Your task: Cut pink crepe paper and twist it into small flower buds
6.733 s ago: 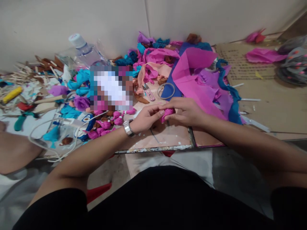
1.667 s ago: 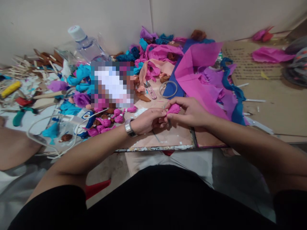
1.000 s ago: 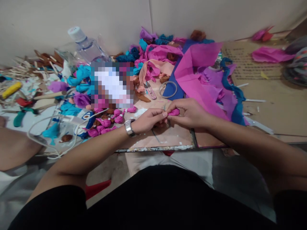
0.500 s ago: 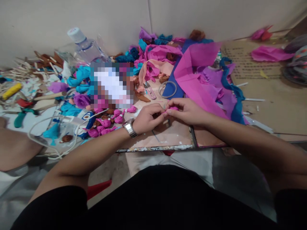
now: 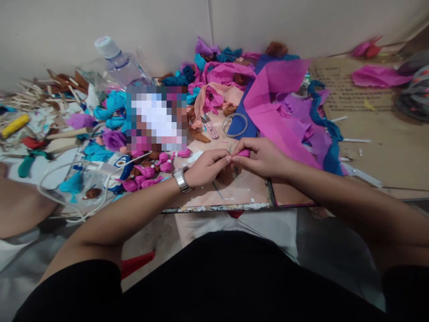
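Note:
A small bundle of pink crepe paper (image 5: 244, 153) is pinched between the thumb and fingers of my right hand (image 5: 263, 157). My left hand (image 5: 208, 167), with a metal watch at the wrist, is closed in a pinch at the bundle's left end, its fingertips touching those of the right. Fingers cover much of the bundle. Left of my hands lies a pile of pink paper buds (image 5: 144, 179) with white bands. Beyond the hands are thread snips (image 5: 211, 127), a roll of clear tape (image 5: 235, 125) and a large pink crepe sheet (image 5: 278, 107).
A clear plastic bottle (image 5: 125, 67) stands tilted at the back, partly pixelated. A white cable (image 5: 45, 172) loops at the left, near wooden sticks (image 5: 40, 96) and a yellow-handled tool (image 5: 15, 125). Cardboard (image 5: 378, 147) covers the right side. Another person's limb (image 5: 23, 208) shows at far left.
My left fingers have closed into a flatter pinch beside the pink bundle, and my right fingers have shifted slightly around it. The things on the table stay put.

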A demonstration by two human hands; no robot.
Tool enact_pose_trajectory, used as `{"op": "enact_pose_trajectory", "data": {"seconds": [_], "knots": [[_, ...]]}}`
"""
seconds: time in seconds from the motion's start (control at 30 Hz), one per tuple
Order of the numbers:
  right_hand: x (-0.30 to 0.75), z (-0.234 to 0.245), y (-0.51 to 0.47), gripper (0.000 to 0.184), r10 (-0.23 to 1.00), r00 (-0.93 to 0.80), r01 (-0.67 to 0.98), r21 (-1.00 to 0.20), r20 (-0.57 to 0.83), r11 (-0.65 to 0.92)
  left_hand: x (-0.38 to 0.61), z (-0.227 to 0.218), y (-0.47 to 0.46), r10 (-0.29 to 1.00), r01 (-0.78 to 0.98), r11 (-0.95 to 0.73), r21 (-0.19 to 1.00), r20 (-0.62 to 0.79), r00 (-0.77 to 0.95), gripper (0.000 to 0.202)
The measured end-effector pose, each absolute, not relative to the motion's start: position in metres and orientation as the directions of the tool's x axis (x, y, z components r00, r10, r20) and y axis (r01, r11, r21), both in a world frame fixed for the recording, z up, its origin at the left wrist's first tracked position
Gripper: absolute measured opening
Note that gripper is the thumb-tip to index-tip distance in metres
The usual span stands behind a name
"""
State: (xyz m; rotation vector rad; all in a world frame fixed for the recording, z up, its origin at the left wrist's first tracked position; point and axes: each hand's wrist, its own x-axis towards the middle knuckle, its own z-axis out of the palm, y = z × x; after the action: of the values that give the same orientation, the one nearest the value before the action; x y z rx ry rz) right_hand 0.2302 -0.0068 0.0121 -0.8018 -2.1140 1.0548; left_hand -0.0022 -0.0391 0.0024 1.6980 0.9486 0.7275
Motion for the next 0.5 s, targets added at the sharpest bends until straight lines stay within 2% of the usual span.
{"op": "enact_pose_trajectory", "data": {"seconds": [0.1,0.2,0.33,0.5], "knots": [[0.2320,0.0147,-0.0083,0.023,0.715,-0.634,0.258,-0.791,0.295,0.555,0.0011,0.0018,-0.0397,0.848,0.105,0.140,0.984,-0.174,0.500,0.040],[0.2338,0.0173,-0.0092,0.022,0.684,-0.656,0.265,-0.752,0.319,0.604,0.0042,0.0035,-0.0399,0.822,0.005,0.336,0.942,-0.296,0.486,0.036],[0.2353,0.0191,-0.0092,0.020,0.652,-0.679,0.254,-0.726,0.337,0.639,0.0054,0.0069,-0.0406,0.768,-0.048,0.462,0.885,-0.372,0.521,0.038],[0.2358,0.0220,-0.0097,0.018,0.671,-0.667,0.249,-0.753,0.323,0.609,0.0043,0.0076,-0.0405,0.728,-0.089,0.526,0.846,-0.394,0.561,0.043]]}}
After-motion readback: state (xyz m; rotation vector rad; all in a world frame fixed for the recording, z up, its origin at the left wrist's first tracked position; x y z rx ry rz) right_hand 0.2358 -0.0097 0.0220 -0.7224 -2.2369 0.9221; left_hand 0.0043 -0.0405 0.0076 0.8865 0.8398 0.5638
